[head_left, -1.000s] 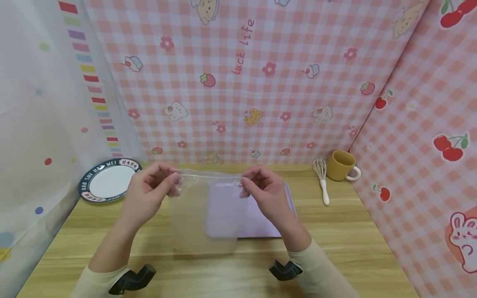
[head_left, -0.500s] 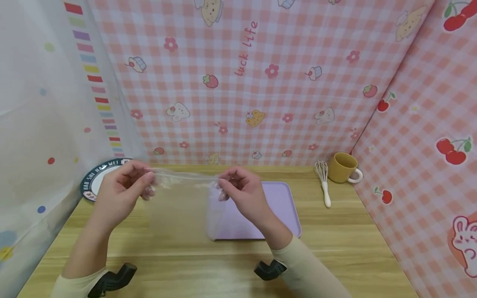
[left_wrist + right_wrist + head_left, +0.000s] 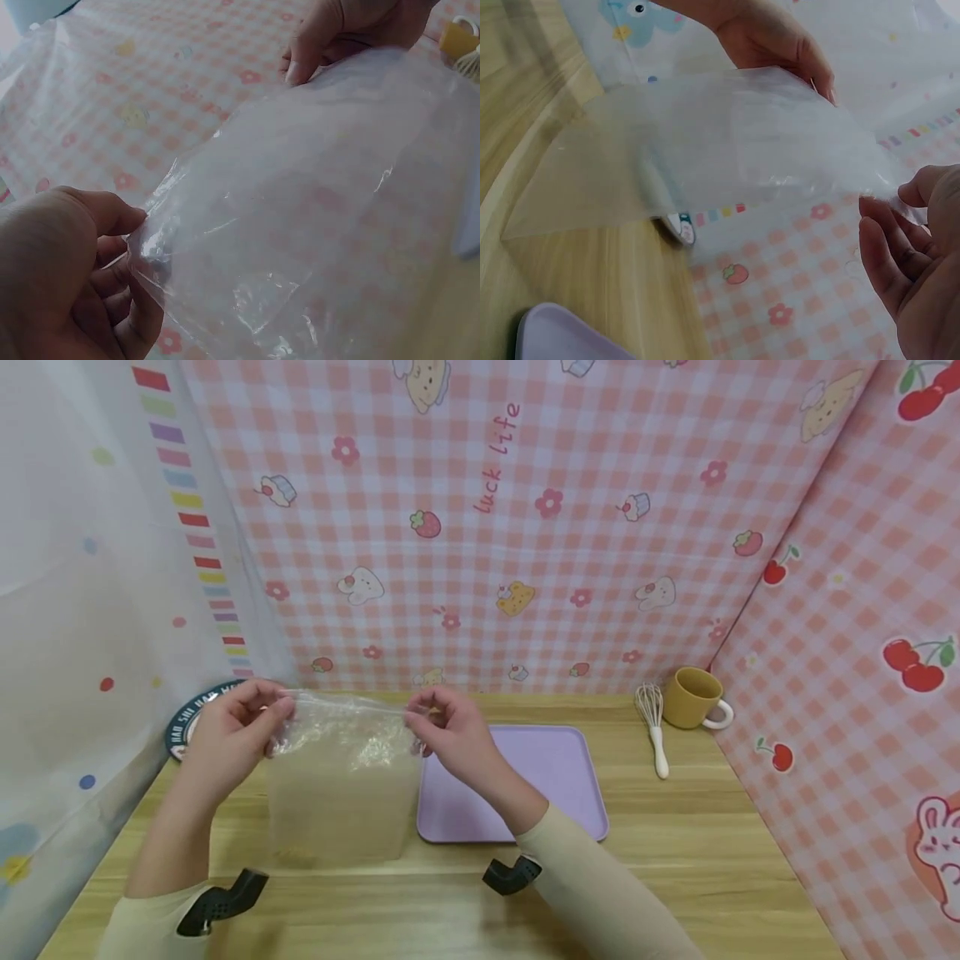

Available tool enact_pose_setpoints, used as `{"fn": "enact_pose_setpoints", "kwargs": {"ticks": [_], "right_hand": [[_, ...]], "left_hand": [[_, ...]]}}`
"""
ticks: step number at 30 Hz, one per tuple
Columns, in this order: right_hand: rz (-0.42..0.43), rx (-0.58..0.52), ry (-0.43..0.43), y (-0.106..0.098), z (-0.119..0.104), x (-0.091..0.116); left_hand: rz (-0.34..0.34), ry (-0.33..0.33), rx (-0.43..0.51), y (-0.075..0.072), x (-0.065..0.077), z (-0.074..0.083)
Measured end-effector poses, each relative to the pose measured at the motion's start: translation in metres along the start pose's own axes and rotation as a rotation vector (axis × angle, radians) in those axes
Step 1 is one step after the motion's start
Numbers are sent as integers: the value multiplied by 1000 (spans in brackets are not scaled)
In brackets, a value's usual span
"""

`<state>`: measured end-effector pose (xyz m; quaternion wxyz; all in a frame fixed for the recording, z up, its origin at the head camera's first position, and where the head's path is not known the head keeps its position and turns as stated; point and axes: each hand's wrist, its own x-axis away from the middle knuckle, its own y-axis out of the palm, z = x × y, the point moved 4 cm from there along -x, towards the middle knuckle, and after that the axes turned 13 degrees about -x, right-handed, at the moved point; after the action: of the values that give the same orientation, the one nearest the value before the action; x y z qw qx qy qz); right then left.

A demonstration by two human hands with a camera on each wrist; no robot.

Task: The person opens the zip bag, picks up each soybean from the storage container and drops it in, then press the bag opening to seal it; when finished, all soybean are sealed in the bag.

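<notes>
A clear zip-top plastic bag [image 3: 341,802] hangs between my two hands, its top edge stretched from side to side. At its upper left corner my left hand [image 3: 232,735] pinches the film between thumb and fingers. My right hand [image 3: 457,739] pinches the upper right corner in the same way. Through the film I see the wood of the table, and light glints on the creases near the top. In the left wrist view the bag [image 3: 300,187] looks slack and wrinkled. From the right wrist the bag [image 3: 690,150] spreads out towards the table.
A lilac tray [image 3: 555,785] lies right of the bag, partly behind my right forearm. Behind my left hand is a dark-rimmed plate [image 3: 183,718]. At the back right, a whisk [image 3: 654,731] lies beside a yellow mug [image 3: 690,697]. Patterned cloth [image 3: 480,552] walls the table's back.
Both hands have moved left with the bag, off from over the tray, which is now more visible. The hands cover more of the plate. Both keep their pinch.
</notes>
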<state>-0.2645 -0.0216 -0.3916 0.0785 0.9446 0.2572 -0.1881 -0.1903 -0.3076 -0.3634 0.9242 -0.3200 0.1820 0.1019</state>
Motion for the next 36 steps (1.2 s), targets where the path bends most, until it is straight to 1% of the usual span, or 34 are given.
{"fn": "enact_pose_setpoints", "kwargs": {"ticks": [4, 11, 16, 21, 25, 30, 34, 36], "right_hand": [[9, 15, 36, 1, 14, -9], [42, 37, 67, -2, 35, -26], [61, 28, 98, -6, 50, -40], [109, 27, 90, -14, 64, -54], [141, 37, 87, -19, 75, -62], [149, 55, 87, -21, 89, -69], [150, 70, 101, -23, 102, -72], [153, 89, 121, -24, 109, -73]], "left_hand": [[-10, -42, 15, 7, -8, -18], [-16, -48, -26, 15, -25, -47], [-22, -69, -23, 24, -37, -69], [-9, -102, 6, 33, -49, -81], [11, -117, -25, 38, -58, -87], [10, -129, -37, 44, -66, -101], [0, -140, -11, 52, -70, -117], [-10, -150, -6, 56, -70, -123]]}}
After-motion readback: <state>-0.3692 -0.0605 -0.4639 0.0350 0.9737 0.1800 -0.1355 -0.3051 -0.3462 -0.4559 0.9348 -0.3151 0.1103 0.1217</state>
